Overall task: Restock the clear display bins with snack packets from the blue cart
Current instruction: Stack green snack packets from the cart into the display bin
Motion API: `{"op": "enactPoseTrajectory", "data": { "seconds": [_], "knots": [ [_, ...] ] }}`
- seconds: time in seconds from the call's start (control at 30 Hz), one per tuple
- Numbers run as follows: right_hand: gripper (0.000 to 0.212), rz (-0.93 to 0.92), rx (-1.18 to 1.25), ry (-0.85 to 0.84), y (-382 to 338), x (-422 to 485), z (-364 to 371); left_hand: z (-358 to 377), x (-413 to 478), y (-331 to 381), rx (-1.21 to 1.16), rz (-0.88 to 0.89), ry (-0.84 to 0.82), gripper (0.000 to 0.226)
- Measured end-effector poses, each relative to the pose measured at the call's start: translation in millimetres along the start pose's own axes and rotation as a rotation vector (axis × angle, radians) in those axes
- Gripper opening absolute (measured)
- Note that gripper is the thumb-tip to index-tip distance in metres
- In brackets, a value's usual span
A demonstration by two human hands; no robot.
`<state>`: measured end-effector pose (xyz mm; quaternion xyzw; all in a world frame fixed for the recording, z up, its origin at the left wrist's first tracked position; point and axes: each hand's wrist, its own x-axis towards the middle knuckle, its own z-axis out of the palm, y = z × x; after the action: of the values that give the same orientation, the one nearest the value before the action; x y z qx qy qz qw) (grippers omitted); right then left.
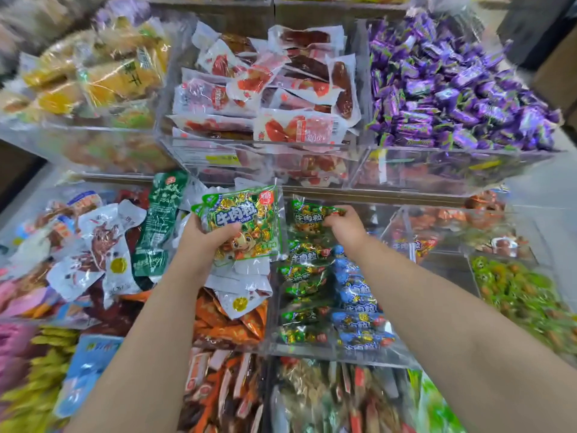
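Left hand (204,234) grips upright green plastic snack packet (246,220) over white pouches (242,287); right hand (345,226) pinches second packet (307,214) in clear acrylic bin (299,354).

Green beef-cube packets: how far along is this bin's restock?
Done: a row of green packets lies in the clear bin beside blue packets. In hand: right hand pinches one packet at the back; left hand grips a stack awaiting placement. The cart is out of view, so the remainder is unknown.
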<state>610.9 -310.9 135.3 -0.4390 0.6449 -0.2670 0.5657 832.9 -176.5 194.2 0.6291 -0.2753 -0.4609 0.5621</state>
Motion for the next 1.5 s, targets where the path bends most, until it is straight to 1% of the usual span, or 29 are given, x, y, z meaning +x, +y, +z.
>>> {"op": "enactPoseTrajectory", "data": {
  "seconds": [0.1,0.17,0.27,0.33,0.37,0.43,0.53,0.57,0.6,0.63,0.67,0.7,0.73,0.77,0.8,0.83,0.9,0.93,0.97,1.0,1.03,1.07,1.1,1.13,1.2,1.27,1.33,1.43,1.5],
  "knots": [
    [0.058,0.021,-0.126,0.041,2,3,2,-1,0,-1,-0.007,0.008,-0.006,0.070],
    [0.064,0.009,-0.175,0.096,3,2,1,-2,-4,0,-0.022,0.007,-0.011,0.073],
    [0.058,-0.038,-0.255,0.094,7,-2,1,-1,-5,-1,-0.045,-0.004,-0.019,0.086],
    [0.052,-0.048,-0.366,0.050,8,-2,1,-1,-5,-3,-0.070,0.017,-0.017,0.070],
    [0.054,-0.043,-0.424,0.020,7,-2,1,-1,-5,-4,-0.080,0.015,-0.013,0.064],
    [0.061,-0.006,-0.525,-0.004,3,-1,-3,0,-6,-4,-0.080,0.010,-0.019,0.066],
    [0.059,-0.062,-0.386,-0.055,4,-2,-8,5,-11,1,-0.093,0.007,-0.050,0.074],
    [0.055,-0.106,-0.355,-0.070,4,-3,-9,7,-12,4,-0.097,-0.016,-0.056,0.087],
    [0.052,-0.136,-0.360,-0.075,5,-3,-11,8,-13,4,-0.101,-0.033,-0.057,0.108],
    [0.050,-0.151,-0.375,-0.082,5,-1,-13,9,-14,4,-0.097,-0.041,-0.064,0.118],
    [0.048,-0.155,-0.381,-0.094,5,0,-14,10,-15,3,-0.094,-0.050,-0.074,0.114],
    [0.045,-0.144,-0.376,-0.111,3,0,-15,11,-15,3,-0.089,-0.048,-0.074,0.096],
    [0.041,-0.128,-0.380,-0.127,0,0,-16,12,-16,3,-0.090,-0.043,-0.069,0.069],
    [0.036,-0.113,-0.406,-0.124,-3,0,-17,15,-17,2,-0.087,-0.041,-0.056,0.054],
    [0.032,-0.094,-0.452,-0.097,-4,0,-18,16,-18,2,-0.080,-0.045,-0.057,0.053],
    [0.033,-0.070,-0.486,-0.056,-5,-2,-19,19,-17,2,-0.080,-0.053,-0.065,0.060],
    [0.043,-0.030,-0.461,0.046,-4,-6,-21,24,-19,3,-0.072,-0.072,-0.066,0.073],
    [0.043,-0.051,-0.401,0.106,-3,-11,-23,28,-20,4,-0.068,-0.078,-0.076,0.079],
    [0.036,-0.101,-0.311,0.163,-1,-18,-24,33,-20,3,-0.059,-0.081,-0.092,0.082],
    [0.026,-0.157,-0.176,0.179,0,-26,-25,39,-21,2,-0.040,-0.086,-0.112,0.082],
    [0.023,-0.177,-0.022,0.112,1,-37,-26,45,-21,0,-0.016,-0.088,-0.136,0.082],
    [0.030,-0.162,0.118,-0.031,1,-49,-27,53,-23,0,0.006,-0.093,-0.150,0.083],
    [0.045,-0.126,0.211,-0.190,2,-60,-26,61,-25,-1,0.034,-0.097,-0.143,0.088],
    [0.067,-0.096,0.197,-0.294,5,-68,-27,69,-26,-2,0.079,-0.098,-0.119,0.097],
    [0.106,-0.109,0.016,-0.307,12,-75,-27,82,-28,-2,0.168,-0.118,-0.075,0.127],
    [0.123,-0.152,-0.084,-0.258,19,-77,-32,90,-31,-1,0.173,-0.155,-0.089,0.143],
    [0.117,-0.156,-0.041,-0.273,26,-78,-39,91,-35,-2,0.156,-0.189,-0.073,0.139],
    [0.086,-0.131,0.025,-0.242,31,-74,-54,77,-35,-9,0.201,-0.191,0.049,0.102],
    [0.092,-0.091,0.089,-0.134,35,-67,-65,63,-30,-10,0.203,-0.164,0.127,0.084]
  ]
}}
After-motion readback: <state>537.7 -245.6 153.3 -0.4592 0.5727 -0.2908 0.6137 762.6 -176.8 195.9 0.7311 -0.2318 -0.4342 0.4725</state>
